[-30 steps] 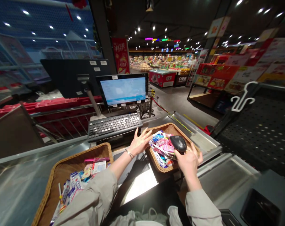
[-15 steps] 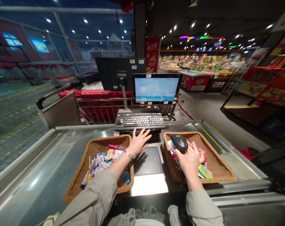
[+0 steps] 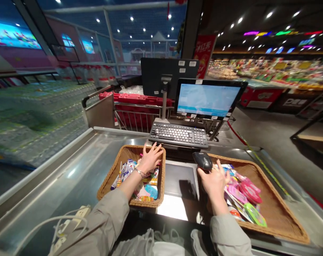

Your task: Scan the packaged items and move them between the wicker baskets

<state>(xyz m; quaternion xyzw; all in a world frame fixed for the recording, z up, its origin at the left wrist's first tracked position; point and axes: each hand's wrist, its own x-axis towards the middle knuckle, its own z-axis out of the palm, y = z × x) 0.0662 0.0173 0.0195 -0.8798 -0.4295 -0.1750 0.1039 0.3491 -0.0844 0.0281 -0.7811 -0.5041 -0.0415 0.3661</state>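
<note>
A grey shop floor (image 3: 265, 124) spreads behind the metal desk (image 3: 90, 172). The red banner (image 3: 204, 53) has characters too blurred to read; a dark sign (image 3: 294, 102) starts with "P". On the desk, the right basket (image 3: 277, 202) and left basket (image 3: 162, 177) hold packets (image 3: 128, 169). The left hand (image 3: 150, 159), fingers spread wide, is over the left basket, contact unclear; the right hand (image 3: 214, 179) grips a black scanner (image 3: 202, 160) at the right basket's left edge.

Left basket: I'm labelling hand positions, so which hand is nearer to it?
Left. The left hand is over the far right part of the left basket; the right hand is off to its right, holding a black scanner.
</note>
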